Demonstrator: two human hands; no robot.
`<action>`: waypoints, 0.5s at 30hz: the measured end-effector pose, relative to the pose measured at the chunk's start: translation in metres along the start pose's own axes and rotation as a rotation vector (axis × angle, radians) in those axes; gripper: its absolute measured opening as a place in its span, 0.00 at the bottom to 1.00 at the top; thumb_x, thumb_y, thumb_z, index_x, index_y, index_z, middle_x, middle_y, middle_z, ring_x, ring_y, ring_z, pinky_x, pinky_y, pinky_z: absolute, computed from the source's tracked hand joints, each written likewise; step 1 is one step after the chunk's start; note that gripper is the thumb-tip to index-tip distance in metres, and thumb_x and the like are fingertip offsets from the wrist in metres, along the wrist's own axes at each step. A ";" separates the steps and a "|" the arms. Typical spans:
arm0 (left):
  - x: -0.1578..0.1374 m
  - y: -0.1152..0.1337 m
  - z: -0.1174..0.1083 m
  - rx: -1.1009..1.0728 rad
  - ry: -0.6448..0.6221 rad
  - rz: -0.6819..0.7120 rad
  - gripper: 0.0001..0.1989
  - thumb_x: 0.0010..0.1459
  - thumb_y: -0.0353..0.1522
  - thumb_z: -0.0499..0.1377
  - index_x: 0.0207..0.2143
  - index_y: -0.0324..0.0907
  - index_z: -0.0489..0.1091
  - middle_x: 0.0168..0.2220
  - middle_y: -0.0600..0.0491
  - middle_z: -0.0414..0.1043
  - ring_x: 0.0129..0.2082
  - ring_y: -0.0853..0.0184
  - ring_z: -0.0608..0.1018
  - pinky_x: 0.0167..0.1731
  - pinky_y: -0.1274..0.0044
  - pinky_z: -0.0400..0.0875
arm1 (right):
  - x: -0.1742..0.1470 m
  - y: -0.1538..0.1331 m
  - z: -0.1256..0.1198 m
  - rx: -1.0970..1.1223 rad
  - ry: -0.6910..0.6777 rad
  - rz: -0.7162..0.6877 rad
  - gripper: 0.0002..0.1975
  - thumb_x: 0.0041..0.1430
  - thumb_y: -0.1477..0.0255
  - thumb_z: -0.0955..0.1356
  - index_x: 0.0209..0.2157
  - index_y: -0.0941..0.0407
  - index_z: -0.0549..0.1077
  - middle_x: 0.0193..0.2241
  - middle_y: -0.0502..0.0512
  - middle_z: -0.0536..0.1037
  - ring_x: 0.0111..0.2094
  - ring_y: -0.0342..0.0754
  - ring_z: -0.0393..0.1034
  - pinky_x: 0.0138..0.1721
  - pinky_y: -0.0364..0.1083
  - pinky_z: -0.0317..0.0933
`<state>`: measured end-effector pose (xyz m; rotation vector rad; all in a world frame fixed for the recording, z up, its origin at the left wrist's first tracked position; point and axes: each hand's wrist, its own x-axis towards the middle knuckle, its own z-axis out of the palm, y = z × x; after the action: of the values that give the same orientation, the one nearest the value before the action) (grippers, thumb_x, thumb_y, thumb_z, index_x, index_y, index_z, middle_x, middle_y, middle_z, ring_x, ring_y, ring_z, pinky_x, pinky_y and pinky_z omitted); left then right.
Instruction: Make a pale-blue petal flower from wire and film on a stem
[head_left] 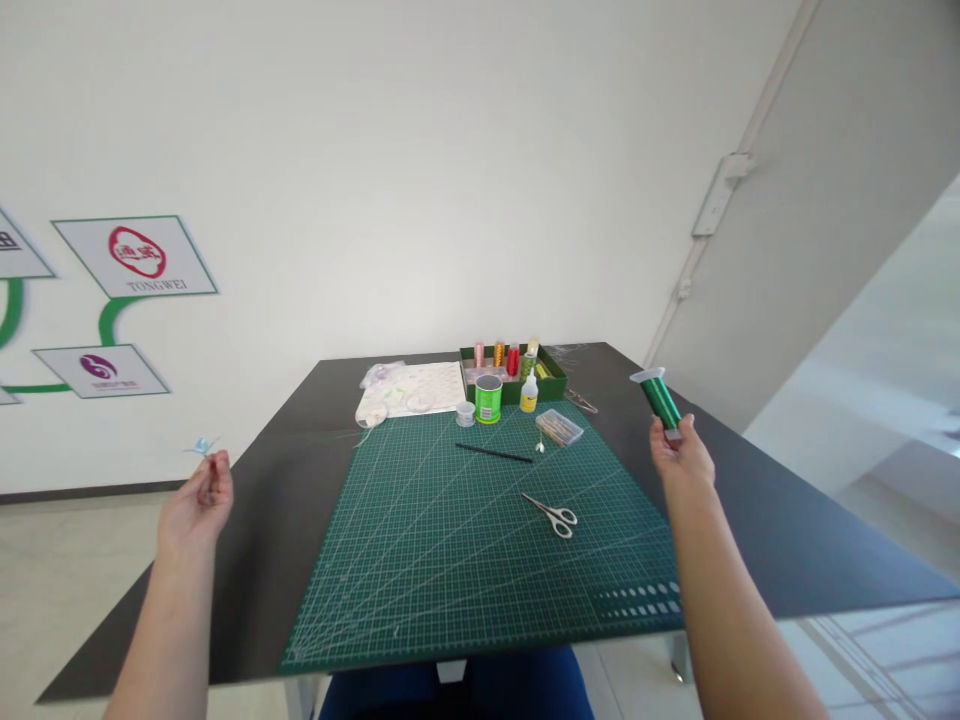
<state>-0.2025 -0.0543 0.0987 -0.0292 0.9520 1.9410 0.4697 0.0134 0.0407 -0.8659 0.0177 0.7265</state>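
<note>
My left hand (199, 500) is raised beyond the table's left side, its fingers pinched on a small light-blue flower-like piece (202, 446) with thin pointed ends. Out to the right, my right hand (682, 455) grips the lower end of a spool of green thread (661, 400), which tilts up and to the left. Between the hands lies a green cutting mat (450, 550). On it rest white-handled scissors (556, 515), a thin black stick (493, 453) and a tiny white flower on a stem (540, 446).
At the back stands a green box (553, 385) with several thread spools. Before it are a green can (488, 398), a yellow glue bottle (529, 392), a small clear jar (465, 413) and a clear case (559, 427). A white patterned sheet (420, 385) lies back left. Tweezers (581, 401) lie right.
</note>
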 end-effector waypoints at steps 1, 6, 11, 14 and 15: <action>0.002 0.002 -0.002 -0.006 0.023 -0.002 0.16 0.68 0.17 0.49 0.29 0.33 0.70 0.24 0.57 0.77 0.24 0.75 0.82 0.31 0.92 0.81 | -0.002 -0.002 -0.001 0.011 0.008 0.003 0.13 0.65 0.69 0.71 0.31 0.58 0.63 0.33 0.48 0.71 0.28 0.36 0.74 0.33 0.34 0.75; 0.010 0.015 -0.013 0.048 0.058 0.079 0.19 0.67 0.16 0.46 0.27 0.34 0.67 0.21 0.58 0.75 0.19 0.75 0.80 0.26 0.92 0.80 | -0.017 -0.016 0.002 0.083 0.004 -0.009 0.10 0.65 0.71 0.71 0.32 0.59 0.67 0.34 0.50 0.74 0.30 0.38 0.76 0.33 0.34 0.76; 0.020 0.035 -0.026 0.104 0.067 0.161 0.21 0.66 0.15 0.42 0.25 0.35 0.65 0.20 0.59 0.74 0.16 0.76 0.78 0.24 0.94 0.77 | -0.028 -0.038 0.008 0.143 0.017 -0.052 0.09 0.70 0.75 0.65 0.32 0.60 0.68 0.32 0.53 0.75 0.30 0.40 0.77 0.33 0.34 0.76; 0.031 0.049 -0.039 0.123 0.071 0.209 0.21 0.62 0.12 0.40 0.24 0.34 0.63 0.18 0.60 0.71 0.13 0.77 0.75 0.22 0.94 0.76 | -0.028 -0.049 0.008 0.135 0.022 -0.057 0.10 0.71 0.76 0.63 0.32 0.59 0.68 0.31 0.53 0.75 0.28 0.39 0.77 0.31 0.33 0.74; 0.036 0.054 -0.044 0.165 0.064 0.243 0.21 0.61 0.11 0.40 0.23 0.35 0.62 0.16 0.60 0.69 0.11 0.77 0.73 0.20 0.94 0.74 | -0.027 -0.052 0.007 0.130 0.022 -0.061 0.11 0.72 0.76 0.62 0.32 0.59 0.67 0.31 0.52 0.74 0.28 0.39 0.76 0.30 0.33 0.74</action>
<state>-0.2787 -0.0696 0.0866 0.1251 1.2019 2.0855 0.4781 -0.0190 0.0888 -0.7473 0.0570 0.6518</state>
